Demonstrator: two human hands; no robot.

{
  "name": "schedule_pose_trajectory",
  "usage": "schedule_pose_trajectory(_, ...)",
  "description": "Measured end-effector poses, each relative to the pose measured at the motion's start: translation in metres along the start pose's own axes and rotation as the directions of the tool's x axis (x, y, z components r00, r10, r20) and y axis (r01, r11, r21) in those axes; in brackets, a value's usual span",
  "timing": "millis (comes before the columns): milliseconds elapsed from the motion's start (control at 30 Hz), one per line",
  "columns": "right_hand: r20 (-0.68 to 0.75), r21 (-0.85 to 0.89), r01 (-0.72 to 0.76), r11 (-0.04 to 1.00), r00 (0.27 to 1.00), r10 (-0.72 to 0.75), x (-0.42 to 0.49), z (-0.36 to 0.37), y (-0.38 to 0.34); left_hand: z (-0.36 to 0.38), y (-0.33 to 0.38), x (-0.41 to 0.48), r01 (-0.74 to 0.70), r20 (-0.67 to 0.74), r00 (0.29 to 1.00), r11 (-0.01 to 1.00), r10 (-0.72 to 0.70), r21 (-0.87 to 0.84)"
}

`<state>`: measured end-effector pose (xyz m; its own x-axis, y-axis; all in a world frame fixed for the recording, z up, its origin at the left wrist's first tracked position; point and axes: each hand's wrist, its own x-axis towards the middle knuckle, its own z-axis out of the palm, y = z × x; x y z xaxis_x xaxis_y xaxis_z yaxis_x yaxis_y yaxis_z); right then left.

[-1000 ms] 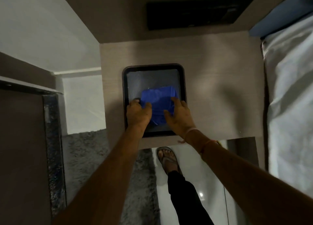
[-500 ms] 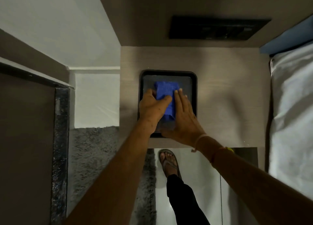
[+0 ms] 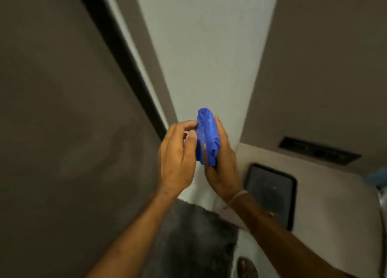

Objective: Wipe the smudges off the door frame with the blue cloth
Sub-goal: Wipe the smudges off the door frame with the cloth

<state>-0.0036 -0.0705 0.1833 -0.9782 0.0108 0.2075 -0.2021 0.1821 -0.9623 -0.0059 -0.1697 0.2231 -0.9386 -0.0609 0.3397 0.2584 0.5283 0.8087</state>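
The blue cloth [image 3: 207, 137], bunched into a folded wad, is held upright in my right hand [image 3: 222, 162], whose fingers wrap its right side and bottom. My left hand [image 3: 178, 154] is just left of it, fingers curled, fingertips touching the cloth's left edge. Both hands are raised in front of the dark door frame [image 3: 123, 64], a black strip running diagonally from top left down to behind my left hand, beside the brown door panel [image 3: 62, 110]. The frame is blurred and no smudges can be made out.
The dark tray [image 3: 292, 194] lies bare on the light wooden table [image 3: 335, 214] at lower right. A white wall [image 3: 209, 47] fills the centre. A grey rug [image 3: 188, 240] covers the floor below, and my sandalled foot [image 3: 247, 268] shows at the bottom.
The cloth has been lifted out of the tray and raised in both hands. The view has swung up and left, from the table toward the door and its frame.
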Motion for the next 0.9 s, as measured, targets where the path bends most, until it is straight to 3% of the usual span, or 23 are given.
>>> schedule_pose_trajectory(67, 0.002, -0.018, 0.143, 0.99, 0.99, -0.143, -0.005, 0.042, -0.061, -0.075, 0.017, -0.008, -0.112, -0.129, 0.983, 0.983, 0.131, 0.145)
schedule_pose_trajectory(167, 0.027, 0.073, 0.392, 0.917, 0.918, -0.395, -0.019, 0.11, -0.16, -0.197, 0.054, -0.03, -0.193, -0.29, 0.913, 0.929, 0.288, 0.316)
schedule_pose_trajectory(267, 0.041, 0.117, 0.637, 0.762, 0.763, -0.645, -0.057, 0.177, -0.266, -0.319, 0.102, -0.075, -0.202, -0.477, 0.777, 0.88, 0.411, 0.43)
schedule_pose_trajectory(367, -0.058, 0.185, 0.81, 0.557, 0.575, -0.816, -0.1, 0.223, -0.349, -0.401, 0.146, -0.129, -0.215, -0.61, 0.596, 0.836, 0.522, 0.505)
schedule_pose_trajectory(433, -0.128, 0.296, 0.861, 0.414, 0.466, -0.876, -0.137, 0.257, -0.404, -0.455, 0.169, -0.173, -0.211, -0.634, 0.471, 0.776, 0.613, 0.594)
schedule_pose_trajectory(567, -0.216, 0.506, 0.847, 0.166, 0.31, -0.926, -0.197, 0.297, -0.481, -0.521, 0.203, -0.247, -0.136, -0.548, 0.355, 0.622, 0.757, 0.771)
schedule_pose_trajectory(700, -0.288, 0.5, 0.866, 0.009, 0.176, -0.941, -0.231, 0.31, -0.525, -0.57, 0.22, -0.293, 0.04, -0.45, 0.33, 0.464, 0.83, 0.885)
schedule_pose_trajectory(833, -0.329, 0.363, 0.929, -0.07, 0.057, -0.943, -0.242, 0.318, -0.561, -0.635, 0.232, -0.316, 0.298, -0.433, 0.446, 0.326, 0.783, 0.897)
schedule_pose_trajectory(900, -0.337, 0.259, 0.96, -0.107, -0.014, -0.941, -0.248, 0.325, -0.578, -0.669, 0.241, -0.316, 0.427, -0.494, 0.458, 0.304, 0.739, 0.851)
